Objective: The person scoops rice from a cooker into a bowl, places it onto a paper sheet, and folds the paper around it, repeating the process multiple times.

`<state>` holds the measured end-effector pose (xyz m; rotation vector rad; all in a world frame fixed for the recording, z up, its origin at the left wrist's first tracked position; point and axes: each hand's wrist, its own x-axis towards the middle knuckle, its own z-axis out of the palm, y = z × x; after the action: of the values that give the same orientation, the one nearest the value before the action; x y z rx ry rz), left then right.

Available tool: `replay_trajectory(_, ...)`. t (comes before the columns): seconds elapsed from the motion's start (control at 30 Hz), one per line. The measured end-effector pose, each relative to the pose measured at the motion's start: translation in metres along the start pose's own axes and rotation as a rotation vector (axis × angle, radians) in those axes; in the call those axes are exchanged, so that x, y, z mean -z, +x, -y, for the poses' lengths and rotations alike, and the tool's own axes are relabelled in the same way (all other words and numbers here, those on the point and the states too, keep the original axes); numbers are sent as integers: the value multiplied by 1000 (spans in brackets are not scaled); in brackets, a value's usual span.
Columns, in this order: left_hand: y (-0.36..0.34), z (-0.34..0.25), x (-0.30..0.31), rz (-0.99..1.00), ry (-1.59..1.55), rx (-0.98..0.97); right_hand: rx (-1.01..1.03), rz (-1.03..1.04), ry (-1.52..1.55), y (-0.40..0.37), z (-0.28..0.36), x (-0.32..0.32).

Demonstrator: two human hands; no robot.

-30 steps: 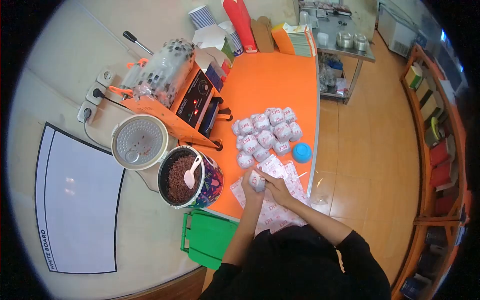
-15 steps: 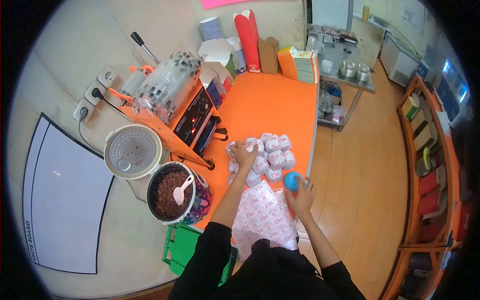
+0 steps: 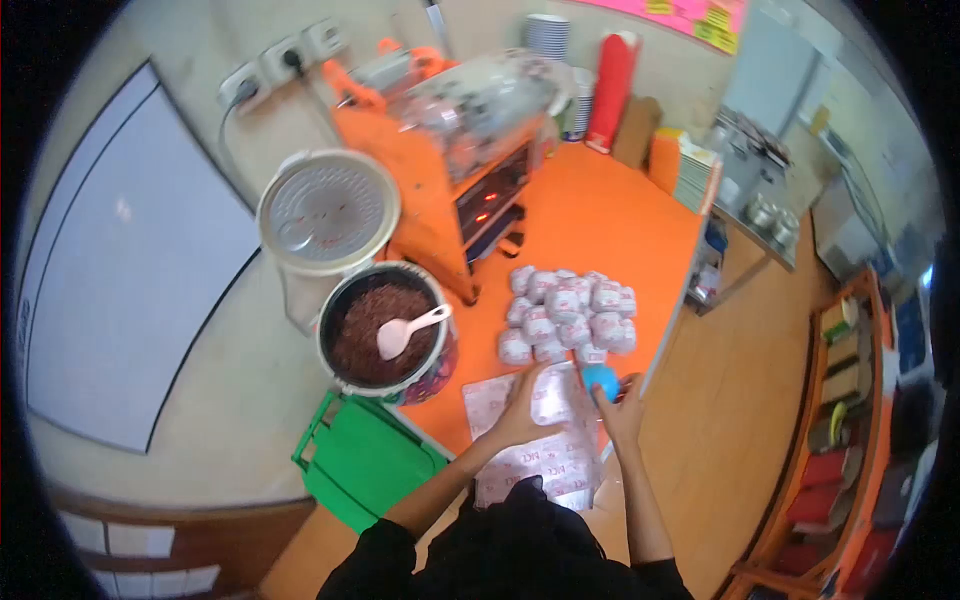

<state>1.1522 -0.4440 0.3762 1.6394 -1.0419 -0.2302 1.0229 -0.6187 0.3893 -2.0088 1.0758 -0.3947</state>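
Observation:
My left hand (image 3: 520, 412) is over the printed wrapping sheets (image 3: 555, 460) at the table's near edge, its fingers apart. My right hand (image 3: 622, 408) is beside a round blue object (image 3: 600, 382) at the right edge, fingers curved at it; whether they grip it is hard to tell. Beyond both hands stands a group of wrapped white bundles with red print (image 3: 572, 312). Left of the sheets is an open rice cooker (image 3: 450, 368) holding dark reddish-brown rice (image 3: 365, 325), with a pale pink scoop (image 3: 397, 337) on top.
An orange sealing machine (image 3: 420, 180) stands on the orange table (image 3: 620, 225). Cups (image 3: 547, 36), a red carton (image 3: 612, 90) and stacked cartons (image 3: 690, 165) line the back. A green bin (image 3: 365, 465) is below left, shelves (image 3: 840, 420) at far right.
The view has turned, shifting the scene. My left hand has come off the wrapped bundles and back to the sheets. My right hand remains by the blue object.

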Motion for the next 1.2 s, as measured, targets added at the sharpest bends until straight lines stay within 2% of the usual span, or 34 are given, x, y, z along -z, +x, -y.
replay_trajectory(0.03, -10, -16, 10, 16, -88, -21, 13, 166, 74, -16, 28, -4)
replay_trajectory(0.07, -18, -34, 23, 105, -355, 246, 24, 332, 148, -27, 54, -9)
replay_trajectory(0.17, -52, -8, 37, -138, -419, 355, 408, 495, -259, -28, 123, -31)
replay_trajectory(0.2, -64, 6, 49, -220, -143, 157, 678, 329, -316, -29, 161, -36)
replay_trajectory(0.23, -77, 5, 63, -202, -160, 225, 944, 151, -360, -29, 200, -49)
replay_trajectory(0.3, -106, -4, 95, -154, -193, 363, 1320, 82, -333, -23, 256, -92)
replay_trajectory(0.33, -120, -2, 107, -181, -12, 321, 1401, 48, -408, -17, 268, -120)
replay_trajectory(0.4, -144, 0, 129, -227, 26, 333, 1565, -34, -557, 2, 276, -182)
replay_trajectory(0.47, -165, 11, 146, -337, -64, 321, 1568, 133, -705, 8, 276, -205)
replay_trajectory(0.5, -176, 19, 153, -409, -146, 428, 1564, 215, -782, 13, 276, -213)
replay_trajectory(0.53, -184, 12, 164, -480, -236, 537, 1421, 395, -793, 8, 291, -204)
replay_trajectory(0.57, -192, 2, 172, -547, -333, 649, 1341, 423, -876, 3, 309, -193)
replay_trajectory(0.6, -189, -13, 188, -565, -427, 687, 1256, 448, -958, 2, 331, -184)
replay_trajectory(0.63, -186, -11, 193, -524, -360, 630, 1165, 469, -1036, 8, 348, -184)
replay_trajectory(0.7, -185, -7, 198, -437, -228, 522, 1690, 413, -1005, 51, 377, -209)
replay_trajectory(0.73, -174, -12, 198, -402, -325, 538, 1717, 559, -1120, 44, 385, -212)
replay_trajectory(0.83, -150, -23, 202, -352, -290, 539, 1812, 741, -1180, 24, 383, -222)
replay_trajectory(0.87, -149, -21, 201, -365, -264, 526, 1915, 713, -1125, 19, 368, -224)
replay_trajectory(0.9, -150, -21, 199, -374, -238, 516, 1862, 747, -1129, 10, 348, -226)
replay_trajectory(0.97, -152, -15, 198, -377, -230, 490, 2015, 598, -1231, -24, 325, -219)
replay_trajectory(1.03, -160, -7, 201, -370, -271, 461, 1999, 572, -981, -21, 337, -210)
replay_trajectory(1.07, -164, -6, 204, -431, -325, 447, 1982, 559, -854, -17, 340, -206)
replay_trajectory(1.13, -168, -10, 207, -548, -436, 422, 1915, 440, -960, 17, 352, -211)
replay_trajectory(1.17, -168, -17, 210, -544, -408, 460, 1870, 386, -1011, 33, 355, -214)
replay_trajectory(1.2, -166, -26, 216, -536, -378, 497, 1785, 419, -1057, 44, 355, -217)
